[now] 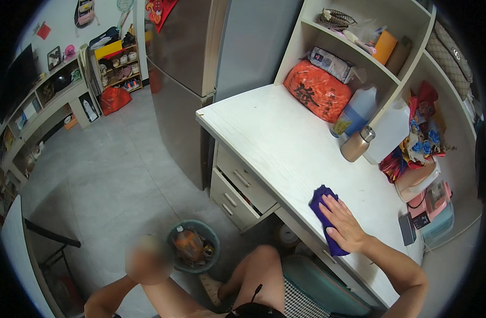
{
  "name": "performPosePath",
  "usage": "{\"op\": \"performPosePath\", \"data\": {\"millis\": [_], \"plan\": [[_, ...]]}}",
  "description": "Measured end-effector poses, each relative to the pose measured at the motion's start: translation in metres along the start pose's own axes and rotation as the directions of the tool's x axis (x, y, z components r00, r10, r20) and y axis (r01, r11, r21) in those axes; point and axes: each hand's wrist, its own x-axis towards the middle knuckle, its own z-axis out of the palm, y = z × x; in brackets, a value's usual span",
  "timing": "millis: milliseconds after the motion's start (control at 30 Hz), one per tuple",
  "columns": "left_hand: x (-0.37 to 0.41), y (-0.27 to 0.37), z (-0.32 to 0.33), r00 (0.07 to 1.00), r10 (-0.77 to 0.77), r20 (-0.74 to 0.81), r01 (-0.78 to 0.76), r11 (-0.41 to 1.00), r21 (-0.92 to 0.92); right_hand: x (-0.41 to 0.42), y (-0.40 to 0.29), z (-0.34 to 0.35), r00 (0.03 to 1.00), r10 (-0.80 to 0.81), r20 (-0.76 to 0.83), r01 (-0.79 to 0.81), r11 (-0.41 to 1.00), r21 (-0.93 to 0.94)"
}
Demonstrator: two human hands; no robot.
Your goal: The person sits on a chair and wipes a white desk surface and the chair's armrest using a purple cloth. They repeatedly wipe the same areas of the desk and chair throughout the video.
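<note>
My right hand [343, 222] lies flat over a folded purple cloth [320, 196], pressing it against the white desktop [262, 131] near its front edge. The fingers point away from me, and the thumb rests along the cloth's near part. At the lower left, my left hand [149, 258] is near my knee; a blur covers it, so its fingers cannot be made out. Beyond the cloth on the desk stands a gold-coloured metal flask [355, 148], upright beside a clear cup [341, 126] with yellowish-green contents.
A waste bin [216, 248] with rubbish stands by my feet. One desk drawer [231, 200] sticks out slightly. Along the desk's back are a red plastic bag [316, 91], plastic jugs [392, 127], a bouquet [424, 139] and a pink-and-blue container [437, 214]. A green chair [318, 278] adjoins my leg.
</note>
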Motion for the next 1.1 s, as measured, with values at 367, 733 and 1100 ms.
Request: {"op": "performPosePath", "data": {"millis": [367,733,1100], "plan": [[0.002,-0.004,0.009,0.981,0.055,-0.188,-0.02,0.983,0.182,0.301,0.011,-0.003,0.952,-0.198,-0.234,0.184,0.98,-0.08],[0.021,0.039,-0.035,0.968,-0.206,-0.142,0.244,0.905,0.349,0.4,-0.078,0.021,0.907,0.016,-0.42,-0.061,0.994,-0.093],[0.016,0.082,0.008,0.803,-0.233,-0.549,0.41,0.884,0.224,0.124,-0.027,0.005,0.951,-0.269,-0.149,0.262,0.963,-0.07]]}}
